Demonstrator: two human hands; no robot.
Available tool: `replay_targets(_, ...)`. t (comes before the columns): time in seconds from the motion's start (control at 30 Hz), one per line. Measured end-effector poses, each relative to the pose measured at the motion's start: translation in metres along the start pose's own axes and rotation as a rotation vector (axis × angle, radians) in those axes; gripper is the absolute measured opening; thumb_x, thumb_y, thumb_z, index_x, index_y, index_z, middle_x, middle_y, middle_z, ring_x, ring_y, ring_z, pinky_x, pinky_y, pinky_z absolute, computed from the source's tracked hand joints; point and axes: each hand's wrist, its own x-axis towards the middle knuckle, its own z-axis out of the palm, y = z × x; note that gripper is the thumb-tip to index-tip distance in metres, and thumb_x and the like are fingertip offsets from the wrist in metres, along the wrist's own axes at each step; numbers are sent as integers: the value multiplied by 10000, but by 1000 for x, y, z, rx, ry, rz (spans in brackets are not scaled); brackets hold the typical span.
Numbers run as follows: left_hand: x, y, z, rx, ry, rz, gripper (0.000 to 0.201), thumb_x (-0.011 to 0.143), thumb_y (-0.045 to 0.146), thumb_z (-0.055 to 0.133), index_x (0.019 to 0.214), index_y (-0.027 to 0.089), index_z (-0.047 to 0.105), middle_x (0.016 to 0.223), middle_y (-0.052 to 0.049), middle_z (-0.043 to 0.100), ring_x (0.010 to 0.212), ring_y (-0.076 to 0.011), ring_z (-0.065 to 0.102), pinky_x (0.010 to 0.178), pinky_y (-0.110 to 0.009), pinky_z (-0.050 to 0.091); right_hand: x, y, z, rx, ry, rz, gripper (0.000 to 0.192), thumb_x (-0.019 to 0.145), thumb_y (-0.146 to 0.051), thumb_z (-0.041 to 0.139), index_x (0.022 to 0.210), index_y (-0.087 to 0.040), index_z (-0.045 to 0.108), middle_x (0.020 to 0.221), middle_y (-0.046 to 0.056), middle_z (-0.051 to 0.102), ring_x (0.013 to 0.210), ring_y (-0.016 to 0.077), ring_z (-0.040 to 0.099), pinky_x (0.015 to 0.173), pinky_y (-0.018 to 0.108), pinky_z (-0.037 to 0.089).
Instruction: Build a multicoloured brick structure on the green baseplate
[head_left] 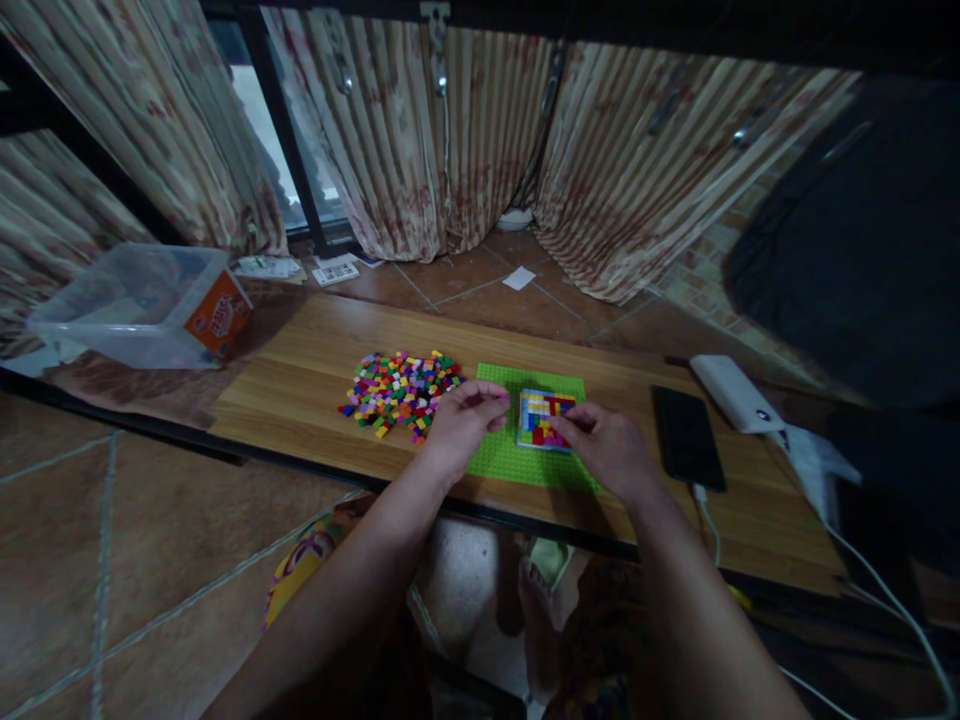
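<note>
A green studded baseplate (499, 465) lies on the wooden table, bearing a small square build of toy bricks (536, 405) in white, blue, red and yellow. My right hand (611, 450) reaches in from the right, its thumb and finger pinched at the build's right side. Whatever sits between those fingertips is too small to make out. Over the baseplate's left edge hovers my left hand (465, 425), thumb and fingers closed in a pinch; what it may hold cannot be seen. Left of it spreads a pile of loose toy bricks (401, 390) in many colours.
A clear plastic box (142, 320) with an orange label stands at the table's left end. Toward the right lie a black phone (686, 435) with a white cable (709, 525) plugged in and a white power bank (731, 395). Striped curtains (480, 140) hang behind.
</note>
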Motion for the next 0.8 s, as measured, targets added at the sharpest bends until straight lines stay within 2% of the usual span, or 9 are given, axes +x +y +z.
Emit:
replay_targets(0.1, -1, 0, 0, 2, -3, 0, 159, 627, 207, 759, 737, 139, 666, 660, 27, 602, 555, -67, 544, 584, -217, 438, 1, -2, 4, -60, 38, 43, 262, 729, -462, 675, 673, -208, 638, 651, 22, 677, 570, 164, 574, 555, 287, 361)
replay_targets(0.3, 0, 1, 0, -4, 25, -2, 165, 633, 182, 754, 785, 154, 697, 691, 25, 610, 572, -65, 534, 594, -222, 435, 2, -1, 2, -63, 26, 44, 180, 703, -363, 685, 624, -215, 620, 614, 1, 656, 552, 157, 562, 557, 288, 358)
replay_targets(0.63, -2, -6, 0, 30, -24, -65, 140, 666, 199, 751, 787, 136, 720, 734, -17, 689, 583, -76, 575, 607, -224, 457, 4, -1, 9, -151, 44, -19, 147, 731, -283, 682, 619, -217, 614, 616, 15, 660, 571, 173, 579, 555, 291, 345)
replay_targets(0.8, -4, -12, 1, 59, -68, -83, 164, 678, 225, 757, 804, 129, 713, 763, -42, 719, 559, -80, 586, 579, -220, 450, 0, -1, 7, -55, 66, -52, 204, 786, -336, 632, 617, -221, 625, 588, 5, 654, 544, 162, 573, 546, 289, 360)
